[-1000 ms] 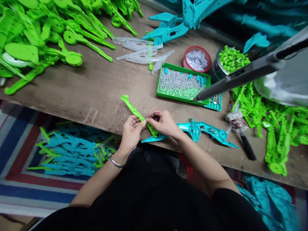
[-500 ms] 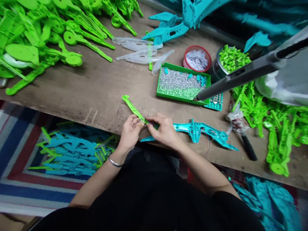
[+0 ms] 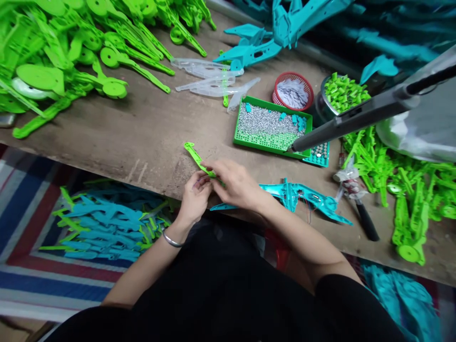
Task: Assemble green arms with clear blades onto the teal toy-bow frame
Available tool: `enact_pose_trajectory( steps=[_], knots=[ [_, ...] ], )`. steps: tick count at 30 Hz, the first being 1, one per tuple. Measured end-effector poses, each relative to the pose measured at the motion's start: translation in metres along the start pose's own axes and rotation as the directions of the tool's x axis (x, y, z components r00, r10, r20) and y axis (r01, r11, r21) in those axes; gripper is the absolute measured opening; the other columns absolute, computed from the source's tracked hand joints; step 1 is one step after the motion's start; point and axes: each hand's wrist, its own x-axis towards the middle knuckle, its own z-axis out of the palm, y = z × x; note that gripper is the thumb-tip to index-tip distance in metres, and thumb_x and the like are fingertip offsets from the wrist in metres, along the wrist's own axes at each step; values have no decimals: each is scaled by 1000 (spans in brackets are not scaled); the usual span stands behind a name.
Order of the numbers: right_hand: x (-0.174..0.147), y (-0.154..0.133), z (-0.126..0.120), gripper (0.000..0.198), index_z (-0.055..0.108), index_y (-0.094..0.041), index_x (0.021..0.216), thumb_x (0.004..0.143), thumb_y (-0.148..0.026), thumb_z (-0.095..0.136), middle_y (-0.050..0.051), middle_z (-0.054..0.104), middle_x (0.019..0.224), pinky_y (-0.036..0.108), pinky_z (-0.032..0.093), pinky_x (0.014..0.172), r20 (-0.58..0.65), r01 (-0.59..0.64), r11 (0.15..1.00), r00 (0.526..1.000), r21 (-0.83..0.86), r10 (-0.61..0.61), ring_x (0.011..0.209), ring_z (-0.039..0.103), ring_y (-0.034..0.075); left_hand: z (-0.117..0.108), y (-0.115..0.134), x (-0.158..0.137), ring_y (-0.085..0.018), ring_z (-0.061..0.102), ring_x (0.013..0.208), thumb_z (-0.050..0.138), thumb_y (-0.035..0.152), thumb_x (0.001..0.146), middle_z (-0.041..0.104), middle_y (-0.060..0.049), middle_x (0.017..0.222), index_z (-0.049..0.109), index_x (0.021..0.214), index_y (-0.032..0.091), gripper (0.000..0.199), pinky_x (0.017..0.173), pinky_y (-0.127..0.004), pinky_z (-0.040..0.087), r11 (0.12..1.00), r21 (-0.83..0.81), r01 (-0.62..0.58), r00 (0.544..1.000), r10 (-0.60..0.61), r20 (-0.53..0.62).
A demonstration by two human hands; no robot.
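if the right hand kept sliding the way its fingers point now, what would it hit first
The right hand points up-left along the green plastic strip that both hands hold. Past the strip's hooked end only bare wooden tabletop shows, then probably the pile of green parts.

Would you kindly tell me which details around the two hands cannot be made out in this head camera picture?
- Lower end of the green strip: hidden under the right hand and left hand.
- What the fingertips pinch: too small, covered by the right hand.
- Near tip of the teal part: covered by the right wrist.
- Contents of the green tray: too small to identify.
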Motion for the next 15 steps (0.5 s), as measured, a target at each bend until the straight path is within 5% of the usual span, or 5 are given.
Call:
enact_pose_trajectory(
  steps=[4, 11, 15],
  knots=[
    [15, 7, 10, 31, 58, -14, 122, 97, -14, 40, 11, 67, 104, 35, 49, 85, 86, 169, 985, 981, 30, -171, 94, 59, 20, 0, -2, 2, -17, 67, 95, 78, 19, 69, 71, -4, 96, 60, 96, 17, 32, 89, -28, 53, 1000, -11, -21, 1000, 21, 5],
    [19, 23, -3, 16, 66, -13, 94, 88, -9, 51, 6, 68, 86, 27, 46, 73, -17, -23, 992, 1000, 128, 26, 78, 59, 14, 0, 4, 2, -12, 68, 92, 78, 20, 73, 69, -4, 112, 51, 120, 21, 55, 84, -25, 55, 989, -137, 62, 995, -51, 85],
    [22, 27, -5, 16, 67, -15, 89, 88, -10, 53, 6, 69, 88, 28, 46, 77, -2, -54, 983, 998, 177, 55, 83, 61, 15, 1, 11, 4, -14, 65, 104, 73, 21, 78, 65, -4, 121, 56, 114, 23, 40, 88, -26, 55, 970, -237, 62, 997, -51, 54]
  ],
)
